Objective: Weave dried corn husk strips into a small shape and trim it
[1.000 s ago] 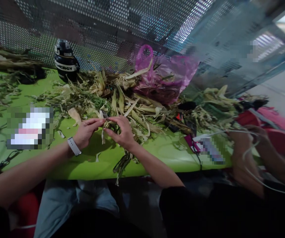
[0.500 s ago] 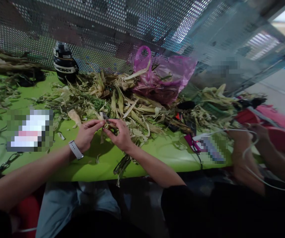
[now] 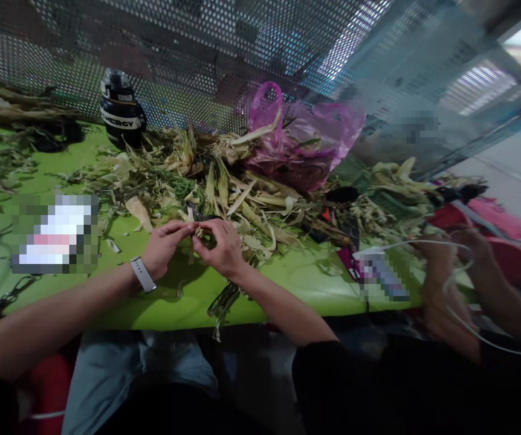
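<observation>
My left hand (image 3: 163, 246), with a pale band round the wrist, is closed in a pinch at the middle of the table edge. Against its fingertips my right hand (image 3: 223, 249) also pinches, thumb and forefinger curled together. Between them is a small pale strip of husk (image 3: 200, 232), mostly covered by the fingers. Just beyond the hands spreads a heap of dry corn husks (image 3: 251, 208). A bundle of dark, stringy husk ends (image 3: 224, 302) hangs over the front edge below my right wrist.
On the green table (image 3: 152, 311) lies a blurred-out phone (image 3: 52, 235) at left. A black bottle (image 3: 122, 118) and pink plastic bag (image 3: 306, 145) stand before a perforated metal screen (image 3: 188, 66). Another person's hands (image 3: 451, 254) are at right, near a white cable (image 3: 423, 242).
Both hands stay together and have shifted slightly right in view. My right fingers curl more around the strip. The view itself has moved a little.
</observation>
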The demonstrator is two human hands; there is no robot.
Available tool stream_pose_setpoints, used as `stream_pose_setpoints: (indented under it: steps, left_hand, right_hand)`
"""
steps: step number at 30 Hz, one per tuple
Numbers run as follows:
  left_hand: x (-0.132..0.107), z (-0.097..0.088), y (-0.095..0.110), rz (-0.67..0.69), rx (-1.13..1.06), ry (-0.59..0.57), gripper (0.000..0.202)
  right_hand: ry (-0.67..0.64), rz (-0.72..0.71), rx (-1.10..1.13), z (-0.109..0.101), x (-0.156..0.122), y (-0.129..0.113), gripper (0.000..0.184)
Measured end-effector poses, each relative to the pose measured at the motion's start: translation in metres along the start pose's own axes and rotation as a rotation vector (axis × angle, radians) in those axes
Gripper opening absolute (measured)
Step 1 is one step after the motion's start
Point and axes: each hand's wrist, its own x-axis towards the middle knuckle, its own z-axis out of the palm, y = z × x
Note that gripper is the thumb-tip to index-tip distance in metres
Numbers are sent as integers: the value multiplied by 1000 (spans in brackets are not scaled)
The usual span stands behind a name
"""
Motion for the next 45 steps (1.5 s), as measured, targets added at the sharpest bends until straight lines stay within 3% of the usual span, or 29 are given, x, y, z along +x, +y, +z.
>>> stream_pose_setpoints:
  steps: [4, 8, 19, 29, 35, 45]
  left_hand:
    - [-1, 2, 0, 86, 66, -5, 19]
    - [0, 1, 3, 81, 118, -9, 18]
    - [3, -4, 3, 157, 117, -140, 13]
    - [4, -6, 2, 120, 152, -165, 11]
    - [6, -7, 0, 63, 69, -161, 14]
    - [4, -6, 7, -30, 124, -181, 17]
  right_hand:
    - [-1, 41, 20, 1, -1, -1, 18]
    - [15, -16, 52, -1, 0, 5, 15]
    - [-87, -24, 145, -11, 3, 15, 19]
    - [-147, -141, 145, -18, 5, 22, 18]
    - [-144, -116, 145, -18, 5, 22, 17]
    - [-129, -108, 164, -26, 8, 20, 9]
